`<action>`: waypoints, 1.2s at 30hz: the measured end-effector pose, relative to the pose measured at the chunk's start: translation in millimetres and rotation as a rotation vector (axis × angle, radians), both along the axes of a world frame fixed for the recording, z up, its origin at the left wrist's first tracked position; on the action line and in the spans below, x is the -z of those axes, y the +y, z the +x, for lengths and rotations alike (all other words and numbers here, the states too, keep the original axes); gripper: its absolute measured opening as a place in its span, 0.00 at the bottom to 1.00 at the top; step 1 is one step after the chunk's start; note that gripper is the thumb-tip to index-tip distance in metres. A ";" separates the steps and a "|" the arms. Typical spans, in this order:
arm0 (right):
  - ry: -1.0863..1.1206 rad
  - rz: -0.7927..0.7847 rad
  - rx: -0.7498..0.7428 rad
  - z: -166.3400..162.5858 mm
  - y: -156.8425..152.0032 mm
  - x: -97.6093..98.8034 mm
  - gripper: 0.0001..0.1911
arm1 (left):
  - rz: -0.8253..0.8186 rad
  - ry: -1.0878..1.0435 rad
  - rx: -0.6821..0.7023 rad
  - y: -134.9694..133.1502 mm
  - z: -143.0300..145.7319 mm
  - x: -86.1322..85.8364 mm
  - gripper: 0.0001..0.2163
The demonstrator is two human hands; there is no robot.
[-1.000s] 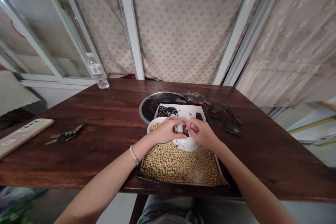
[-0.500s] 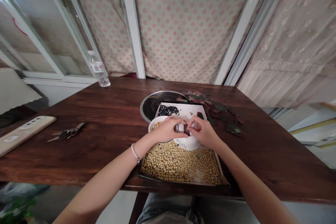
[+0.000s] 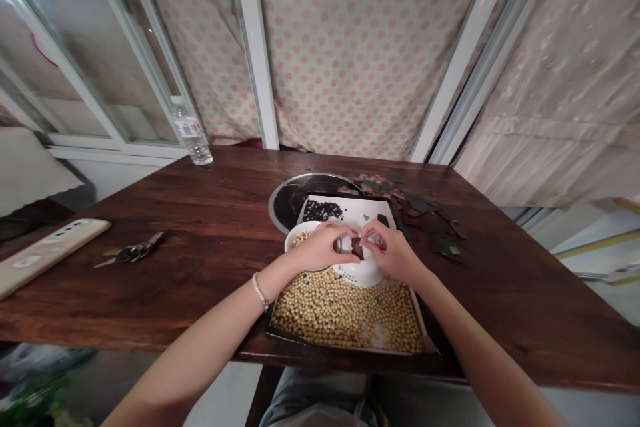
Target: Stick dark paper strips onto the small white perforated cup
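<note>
My left hand (image 3: 320, 247) is curved with its fingers and thumb around a small dark brown piece (image 3: 357, 249). My right hand (image 3: 390, 250) pinches at the near side of that piece, its fingertips together. Both hands are over a white bowl (image 3: 363, 275) with a dotted pattern. Beside my left hand, a second white bowl (image 3: 291, 239) holds yellow beans and is partly covered. The bowls rest in a shallow black-edged box (image 3: 424, 341) with many yellow round beans (image 3: 330, 310) at the front. Small black beads (image 3: 323, 210) lie in its far left part.
Behind the box is a round dark disc (image 3: 284, 203) set on the wooden table (image 3: 225, 213). Dark green and brown scraps (image 3: 430, 213) lie scattered to the right. On the left are a water bottle (image 3: 193, 133), keys (image 3: 134, 251) and a white power strip (image 3: 55, 253).
The view has shifted slightly. My hands keep nearly the same pose around the brown piece, with only a small shift of the right fingertips.
</note>
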State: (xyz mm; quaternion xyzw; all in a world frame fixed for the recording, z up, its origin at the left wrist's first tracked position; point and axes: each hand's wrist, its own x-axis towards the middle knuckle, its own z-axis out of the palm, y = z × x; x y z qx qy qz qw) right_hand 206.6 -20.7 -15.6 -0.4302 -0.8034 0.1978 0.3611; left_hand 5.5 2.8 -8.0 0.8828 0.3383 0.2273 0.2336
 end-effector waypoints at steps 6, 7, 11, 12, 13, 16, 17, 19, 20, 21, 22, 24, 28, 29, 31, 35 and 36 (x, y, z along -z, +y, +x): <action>-0.010 0.027 -0.029 0.2 -0.7 -0.7 0.07 | 0.002 -0.001 -0.005 -0.7 0.6 -1.0 0.20; -0.011 0.024 -0.030 0.3 -0.9 -0.8 0.07 | 0.003 0.000 -0.005 -1.1 0.7 -1.5 0.20; -0.033 0.018 -0.049 1.1 -1.3 -1.6 0.10 | 0.000 0.010 -0.008 -2.0 0.9 -2.8 0.19; -0.041 0.023 -0.055 1.3 -1.2 -1.7 0.10 | 0.003 0.010 -0.008 -1.9 0.9 -2.7 0.19; -0.052 0.029 -0.062 1.6 -1.0 -1.7 0.10 | 0.009 0.008 -0.009 -1.8 0.9 -2.4 0.19; -0.081 0.063 -0.085 2.5 0.5 -0.6 0.10 | 0.028 0.005 -0.009 -1.3 0.8 -0.9 0.19; -0.091 0.075 -0.089 2.8 1.2 0.1 0.10 | 0.031 0.004 -0.009 -1.2 0.8 -0.6 0.19; -0.110 0.087 -0.087 3.0 2.3 1.5 0.11 | 0.033 0.001 -0.004 -1.2 1.0 -0.8 0.19; -0.117 0.089 -0.085 3.0 2.7 2.2 0.11 | 0.032 -0.002 0.000 -1.4 1.3 -1.2 0.19; -0.123 0.088 -0.084 3.0 3.0 2.8 0.11 | 0.031 -0.005 0.002 -1.7 1.6 -1.9 0.19; -0.127 0.086 -0.085 2.8 3.2 3.3 0.11 | 0.028 -0.007 0.003 -1.9 2.0 -2.6 0.18; -0.128 0.090 -0.089 2.5 3.5 4.3 0.11 | 0.021 -0.006 0.004 -2.4 2.6 -3.9 0.18; -0.109 0.110 -0.087 2.0 4.2 6.1 0.09 | 0.018 0.000 -0.002 -1.9 2.6 -3.5 0.18; -0.097 0.113 -0.087 1.8 4.4 6.3 0.09 | 0.022 -0.002 -0.003 -1.6 2.4 -2.7 0.17; -0.073 0.113 -0.091 1.6 4.4 6.0 0.09 | 0.031 -0.008 -0.001 -0.7 1.9 -1.0 0.18; -0.053 0.107 -0.094 1.3 3.2 2.9 0.09 | 0.036 -0.005 -0.002 0.5 1.4 1.3 0.18; -0.052 0.108 -0.092 1.2 2.7 2.0 0.09 | 0.034 -0.001 -0.002 0.5 1.4 1.3 0.19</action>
